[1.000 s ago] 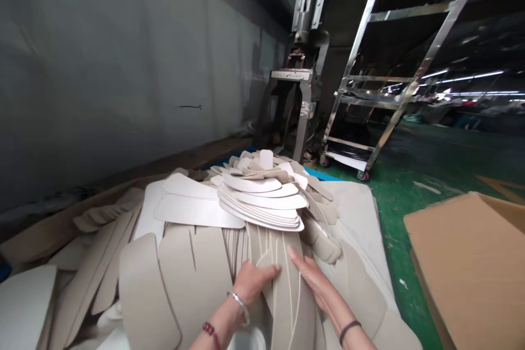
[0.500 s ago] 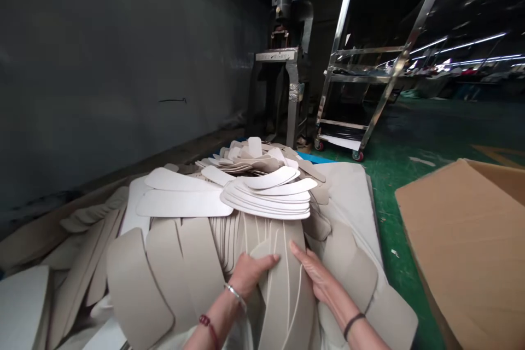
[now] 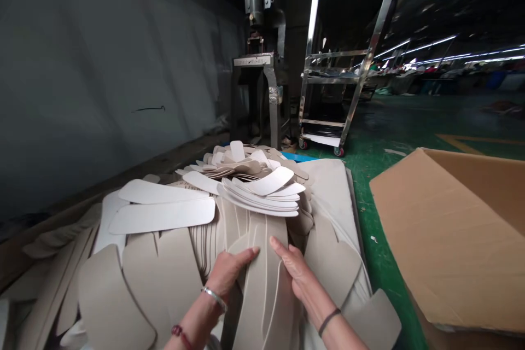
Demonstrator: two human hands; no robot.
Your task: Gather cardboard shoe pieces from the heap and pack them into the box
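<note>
Lengthwise, the beige panels (image 3: 260,290) point forward, leaning slightly right, toward the white panels (image 3: 262,197). They lie between the left hand (image 3: 225,272) and right hand (image 3: 298,272), which grip their sides, thumbs on top.

Head-worn view, from above and behind the fingers (image 3: 284,251), facing forward and down, beige panels (image 3: 257,287) between them near, wheeled rack (image 3: 333,80) well beyond.

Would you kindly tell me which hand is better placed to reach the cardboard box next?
Probably the right hand: it is nearer the cardboard box, which stands to its right, while the left hand is farther across. Both hold beige pieces, so the right would likely need freeing first.
</note>
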